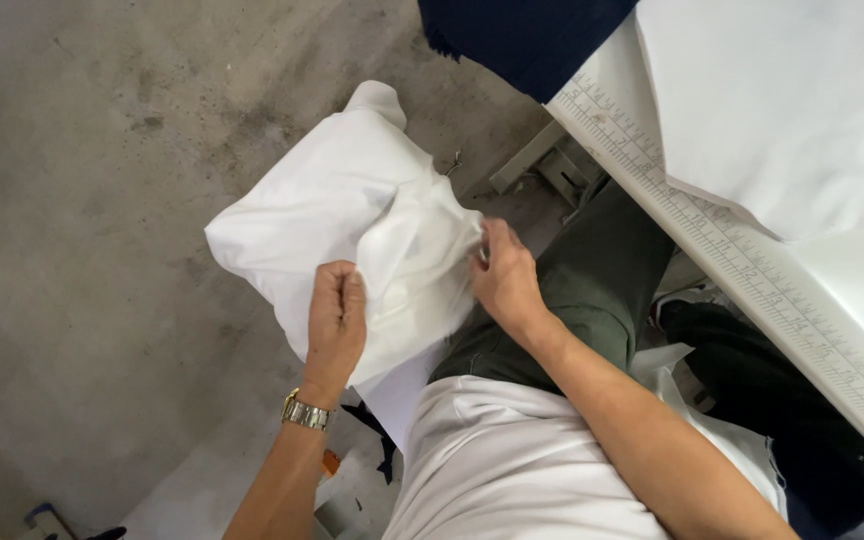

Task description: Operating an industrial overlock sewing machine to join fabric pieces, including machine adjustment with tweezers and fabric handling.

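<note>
Left hand [337, 318] closed, pinching white cloth [337, 205] at frame centre. Right hand [504, 275] grips same cloth's right edge, fingers curled. Grey floor [82, 200] beneath.

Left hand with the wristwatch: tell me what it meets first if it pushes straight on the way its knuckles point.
The left hand already grips the crumpled white fabric piece; pushing on, it likely just meets more of that cloth.

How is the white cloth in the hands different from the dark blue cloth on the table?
The white cloth is bunched and held over the floor by the left hand and right hand; the dark blue cloth hangs untouched off the table edge. Both are plain fabric.
</note>
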